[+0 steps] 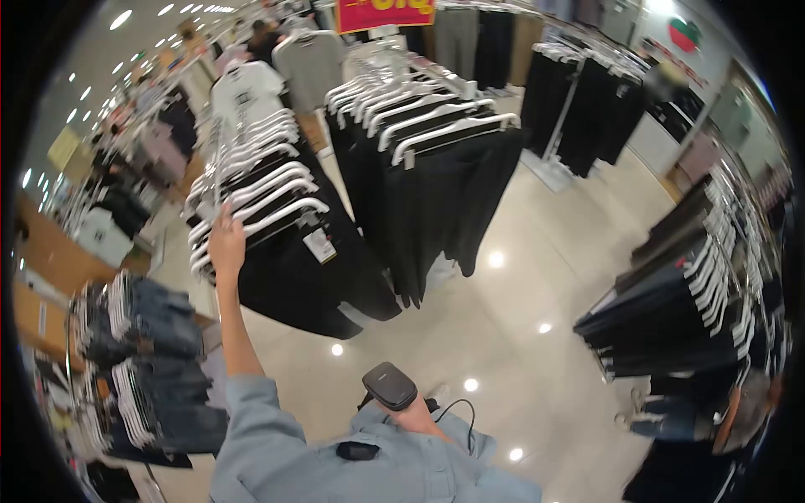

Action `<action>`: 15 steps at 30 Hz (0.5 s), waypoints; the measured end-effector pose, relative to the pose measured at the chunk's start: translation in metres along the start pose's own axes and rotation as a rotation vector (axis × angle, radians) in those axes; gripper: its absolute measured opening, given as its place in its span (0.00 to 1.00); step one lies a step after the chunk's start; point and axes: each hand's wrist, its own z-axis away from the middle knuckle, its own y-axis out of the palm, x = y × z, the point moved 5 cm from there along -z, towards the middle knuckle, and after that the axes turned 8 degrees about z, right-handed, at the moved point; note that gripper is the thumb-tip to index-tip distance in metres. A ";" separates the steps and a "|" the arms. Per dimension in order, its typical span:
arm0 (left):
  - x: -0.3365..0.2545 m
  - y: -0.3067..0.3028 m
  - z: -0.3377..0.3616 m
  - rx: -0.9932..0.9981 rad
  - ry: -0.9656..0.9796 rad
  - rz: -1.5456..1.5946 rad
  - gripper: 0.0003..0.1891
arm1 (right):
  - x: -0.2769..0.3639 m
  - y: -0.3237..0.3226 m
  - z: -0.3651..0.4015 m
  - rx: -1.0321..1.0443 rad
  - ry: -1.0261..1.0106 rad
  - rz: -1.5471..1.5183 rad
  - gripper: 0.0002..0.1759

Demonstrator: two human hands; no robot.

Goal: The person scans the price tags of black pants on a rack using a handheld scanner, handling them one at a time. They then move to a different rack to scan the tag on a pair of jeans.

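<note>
Reaching up to the left rack, my left hand [226,239] touches the white hangers [272,194] near their hooks, with its fingers curled around something I cannot make out. Black garments [293,281] hang from these hangers, and a white tag [319,246] shows on the front one. Low in front of my body, my right hand [412,416] is closed at a dark rounded handheld device [389,386]. The device hides most of its fingers. A thin black cable [468,411] loops beside my right sleeve.
Black trousers [444,193] hang on a rack to the right of the left one. Folded-looking jeans [163,323] hang at the left, dark garments [662,310] at the right. A person [671,415] stands at the lower right. Pale glossy floor [511,293] lies between the racks.
</note>
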 end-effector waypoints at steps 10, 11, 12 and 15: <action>0.010 0.006 0.001 -0.004 -0.026 -0.053 0.27 | 0.011 -0.025 0.001 -0.049 -0.068 -0.127 0.17; 0.006 0.003 0.002 0.014 -0.030 -0.045 0.27 | 0.012 -0.023 0.000 -0.041 -0.087 -0.101 0.17; 0.002 0.000 0.002 0.018 -0.050 -0.049 0.27 | 0.016 -0.023 -0.001 -0.050 -0.077 -0.080 0.17; 0.002 0.001 0.002 0.015 -0.071 -0.059 0.27 | 0.016 -0.023 -0.010 -0.010 -0.077 -0.037 0.17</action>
